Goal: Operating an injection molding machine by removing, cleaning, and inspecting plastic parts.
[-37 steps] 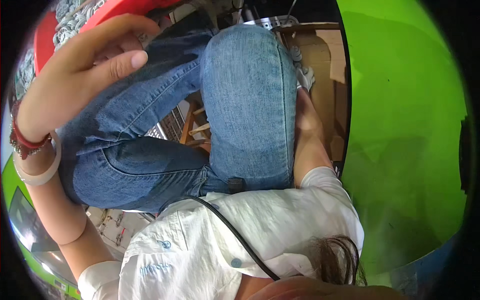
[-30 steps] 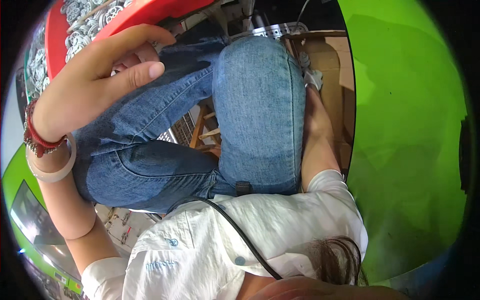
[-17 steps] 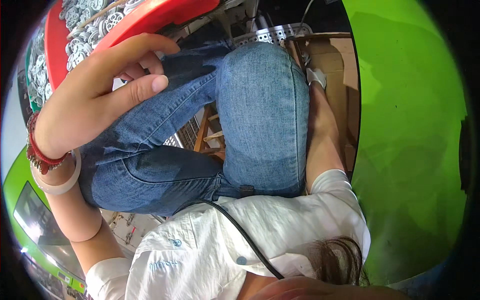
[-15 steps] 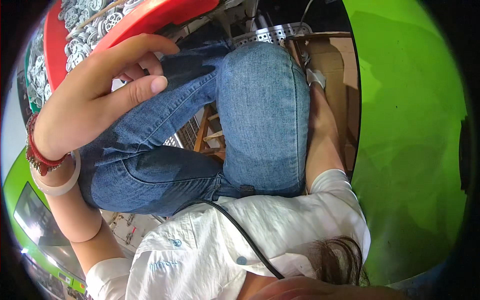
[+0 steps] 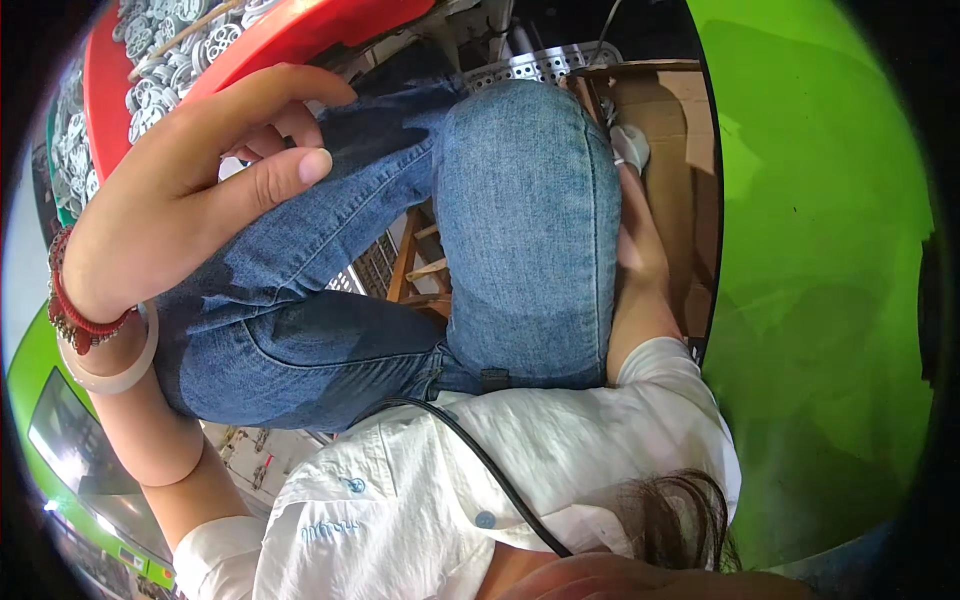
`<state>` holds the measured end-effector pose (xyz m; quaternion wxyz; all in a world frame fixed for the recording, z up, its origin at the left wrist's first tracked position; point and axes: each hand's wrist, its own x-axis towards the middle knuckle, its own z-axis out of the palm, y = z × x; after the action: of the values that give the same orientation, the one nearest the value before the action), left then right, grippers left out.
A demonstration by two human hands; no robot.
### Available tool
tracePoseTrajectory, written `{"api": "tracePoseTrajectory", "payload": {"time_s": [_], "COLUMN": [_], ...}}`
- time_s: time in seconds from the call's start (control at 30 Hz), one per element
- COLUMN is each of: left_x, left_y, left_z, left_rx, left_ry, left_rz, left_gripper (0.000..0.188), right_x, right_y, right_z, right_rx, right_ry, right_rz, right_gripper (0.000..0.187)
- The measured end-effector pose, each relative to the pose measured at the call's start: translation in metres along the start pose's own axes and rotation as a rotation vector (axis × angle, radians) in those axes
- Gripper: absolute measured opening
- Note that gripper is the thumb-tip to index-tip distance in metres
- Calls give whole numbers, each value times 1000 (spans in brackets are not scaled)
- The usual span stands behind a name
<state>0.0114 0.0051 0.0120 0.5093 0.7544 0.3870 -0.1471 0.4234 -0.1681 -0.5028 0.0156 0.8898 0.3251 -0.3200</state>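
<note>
My left hand [image 5: 195, 170] hovers above my left thigh, beside the rim of a red bin [image 5: 300, 40]. Its thumb and forefinger stand well apart and the other fingers curl loosely; a small pale patch shows behind them, too hidden to name. Grey plastic wheel-like parts [image 5: 165, 95] fill the bin. On the right, my right forearm [image 5: 642, 265] reaches down past my raised knee [image 5: 525, 200] to an open cardboard box [image 5: 685, 200]. A rounded white thing [image 5: 630, 147] shows at its far end. My right hand [image 5: 622, 178] is mostly behind the knee, its fingers hidden.
A large green panel [image 5: 820, 250] rises close on my right. Perforated metal [image 5: 545, 65] lies beyond my knee, and a wooden stool frame [image 5: 425, 262] shows between my legs. More grey parts [image 5: 75, 150] lie in a green container at far left. A green machine [image 5: 75, 440] stands at lower left.
My right forearm has shifted and bends more at the box. The white thing at its end shows more fully. My left hand has hardly moved.
</note>
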Motion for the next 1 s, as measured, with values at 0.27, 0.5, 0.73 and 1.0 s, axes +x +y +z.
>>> {"api": "tracePoseTrajectory", "payload": {"time_s": [0.27,0.5,0.73,1.0], "left_x": [0,-1,-3,-2], "left_y": [2,3,4,5], "left_z": [-1,-1,-1,-5], "left_rx": [10,-19,-42,-18], "left_ry": [4,3,12,-16], "left_rz": [5,-6,-4,28], "left_gripper": [44,44,44,46], "right_x": [12,54,72,60], "right_y": [-43,-78,-89,-54], "right_z": [-7,-18,-9,-2], "right_rx": [-10,-381,-480,-501], "right_ry": [149,-163,-74,-16], "right_rz": [-205,-155,-45,-85], "right_gripper": [48,52,41,37]}}
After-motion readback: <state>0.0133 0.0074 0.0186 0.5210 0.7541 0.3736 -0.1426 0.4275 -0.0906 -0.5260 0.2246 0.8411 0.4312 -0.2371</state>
